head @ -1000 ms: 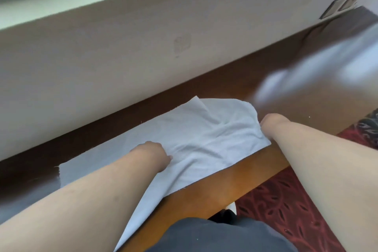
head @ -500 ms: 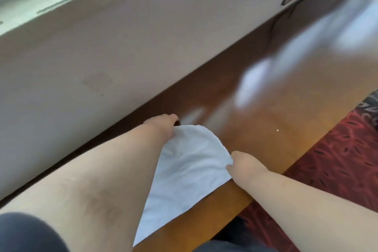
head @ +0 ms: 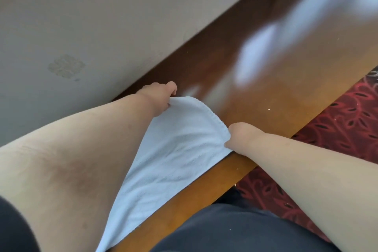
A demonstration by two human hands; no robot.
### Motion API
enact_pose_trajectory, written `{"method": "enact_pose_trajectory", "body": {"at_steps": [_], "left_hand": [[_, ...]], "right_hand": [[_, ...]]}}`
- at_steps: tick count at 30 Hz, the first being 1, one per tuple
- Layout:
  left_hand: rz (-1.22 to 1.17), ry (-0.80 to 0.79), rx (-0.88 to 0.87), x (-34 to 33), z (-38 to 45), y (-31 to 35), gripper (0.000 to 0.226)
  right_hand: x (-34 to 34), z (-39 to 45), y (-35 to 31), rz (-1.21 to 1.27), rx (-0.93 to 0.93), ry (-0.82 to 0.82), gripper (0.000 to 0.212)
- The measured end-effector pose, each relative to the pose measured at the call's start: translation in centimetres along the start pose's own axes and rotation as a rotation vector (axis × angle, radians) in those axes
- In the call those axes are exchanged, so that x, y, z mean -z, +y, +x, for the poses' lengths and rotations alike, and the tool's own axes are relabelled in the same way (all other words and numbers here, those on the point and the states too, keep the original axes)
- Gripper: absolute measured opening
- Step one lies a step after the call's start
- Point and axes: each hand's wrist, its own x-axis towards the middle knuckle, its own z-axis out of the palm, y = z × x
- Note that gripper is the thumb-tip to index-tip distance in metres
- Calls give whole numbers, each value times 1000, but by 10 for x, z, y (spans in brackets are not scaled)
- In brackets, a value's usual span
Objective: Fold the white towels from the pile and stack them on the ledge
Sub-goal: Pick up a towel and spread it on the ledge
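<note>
- White towel [head: 176, 149] is lying on the wooden desk [head: 266, 80], near edge hanging a bit over the front.
- Left hand [head: 158, 98] has a closed grip on the far corner, back by the beige wall [head: 102, 16].
- Right hand [head: 239, 136] is pinching the hemmed corner at the desk's front edge.
- Red patterned carpet [head: 347, 120] off to the right; blurry white patches further along the desk, can't tell what they are.

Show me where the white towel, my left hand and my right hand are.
white towel [head: 180, 149], head view, flat middle of the cloth.
left hand [head: 161, 98], head view, back of hand.
right hand [head: 239, 135], head view, knuckles.
</note>
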Motion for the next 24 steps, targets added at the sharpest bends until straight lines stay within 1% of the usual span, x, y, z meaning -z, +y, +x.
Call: {"method": "enact_pose_trajectory", "body": {"at_steps": [2,4,6,8,10,13,14,15,16,17,18,20,23,24], "left_hand": [[59,-12,-24,1,2,2,20],[175,20,-73,1,5,3,8],[186,81,-114,0,8,2,16],[72,79,-150,-1,8,-1,19],[-70,56,-151,-3,6,-4,14],[-172,73,-160,-5,3,-4,10],[-184,50,-176,-5,2,-3,16],[-171,12,-199,-4,2,-1,29],[-125,-23,-222,-3,2,0,44],[-55,-48,-234,-2,3,1,54],[5,-60,-235,-1,4,1,57],[55,-65,-233,2,5,1,48],[81,-30,-267,9,9,-2,21],[97,-17,-266,12,11,-4,21]], "right_hand": [[-2,0,1,7,-10,21,17],[-5,-2,3,20,-30,42,22],[-7,-5,5,41,-58,51,25],[-9,-7,6,72,-86,58,26],[-11,-11,8,114,-117,67,23],[-15,-15,9,159,-152,82,24],[-16,-16,8,164,-157,91,22],[-17,-17,8,169,-158,99,22],[-17,-18,8,174,-158,103,21],[-17,-18,7,175,-159,102,21],[-16,-18,7,167,-159,99,22],[-13,-19,6,136,-157,85,25],[-11,-19,7,119,-152,69,31],[-11,-18,8,120,-150,66,32]]}}
